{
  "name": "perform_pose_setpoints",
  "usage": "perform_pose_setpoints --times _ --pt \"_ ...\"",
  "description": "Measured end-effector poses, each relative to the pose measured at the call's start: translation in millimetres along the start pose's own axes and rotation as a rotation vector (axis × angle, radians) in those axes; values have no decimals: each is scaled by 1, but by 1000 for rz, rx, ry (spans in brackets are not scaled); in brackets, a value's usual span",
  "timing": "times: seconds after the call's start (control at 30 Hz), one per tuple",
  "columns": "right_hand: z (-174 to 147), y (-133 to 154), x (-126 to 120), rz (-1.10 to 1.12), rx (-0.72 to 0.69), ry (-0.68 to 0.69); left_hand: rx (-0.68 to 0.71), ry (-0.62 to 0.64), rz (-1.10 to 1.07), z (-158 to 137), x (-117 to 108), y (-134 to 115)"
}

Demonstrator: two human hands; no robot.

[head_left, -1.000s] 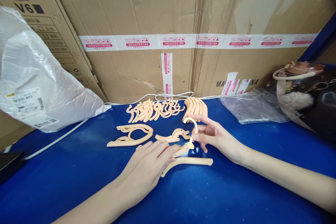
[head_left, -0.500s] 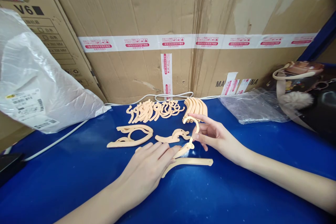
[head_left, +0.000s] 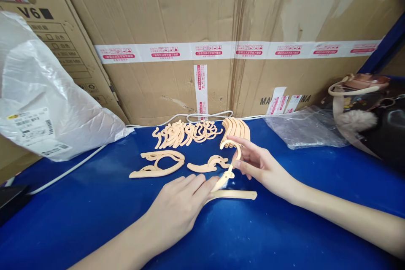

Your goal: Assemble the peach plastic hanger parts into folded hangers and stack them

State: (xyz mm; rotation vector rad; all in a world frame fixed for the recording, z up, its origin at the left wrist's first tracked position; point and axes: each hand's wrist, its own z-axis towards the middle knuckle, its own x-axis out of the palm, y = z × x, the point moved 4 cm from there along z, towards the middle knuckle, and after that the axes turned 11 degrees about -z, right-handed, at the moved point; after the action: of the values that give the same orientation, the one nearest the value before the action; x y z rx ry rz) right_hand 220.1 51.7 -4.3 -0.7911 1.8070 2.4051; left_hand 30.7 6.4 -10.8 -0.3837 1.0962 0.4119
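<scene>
My left hand (head_left: 185, 202) is closed round a cream hanger arm (head_left: 220, 182), whose left end is hidden under the fingers. A curved hanger hook (head_left: 238, 150) rises from that arm's right end, pinched between the thumb and fingers of my right hand (head_left: 257, 162). Hook and arm meet at a small rounded joint; whether they are fixed together I cannot tell. Beneath them a loose hanger arm (head_left: 237, 194) lies on the blue table (head_left: 268, 232), partly covered by my left hand. Just beyond are a joined hook-and-arm piece (head_left: 205, 166) and a folded hanger (head_left: 158, 173).
A pile of hooks (head_left: 186, 133) and a row of stacked hanger arms (head_left: 236, 130) lie along the back, before a large cardboard box (head_left: 171, 17). A white plastic parcel (head_left: 47, 93) leans at left. A clear bag (head_left: 306, 128) and a dark bag (head_left: 392, 122) sit at right.
My left hand has shifted slightly right and down, covering more of the loose arm below. The held arm and hook have tilted a little; both hands keep their hold.
</scene>
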Motion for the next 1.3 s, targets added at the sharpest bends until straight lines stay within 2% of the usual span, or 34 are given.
perform_pose_setpoints --times 0.57,0.83,0.97,1.13,1.23,1.3 --pt "-2 2 6 121 39 39 -1 -26 46 1 -5 -2" --pt "-8 2 13 180 52 5 -194 -37 -95 8 -12 -8" --pt "-14 6 19 128 58 55 -334 57 -243 14 -13 -11" --pt "-12 9 16 46 15 64 -538 87 -541 21 -15 -1" --pt "-13 10 16 -191 -62 124 -602 83 -664 24 -15 5" --pt "-15 13 17 -404 -184 169 -618 46 -751 24 -16 8"
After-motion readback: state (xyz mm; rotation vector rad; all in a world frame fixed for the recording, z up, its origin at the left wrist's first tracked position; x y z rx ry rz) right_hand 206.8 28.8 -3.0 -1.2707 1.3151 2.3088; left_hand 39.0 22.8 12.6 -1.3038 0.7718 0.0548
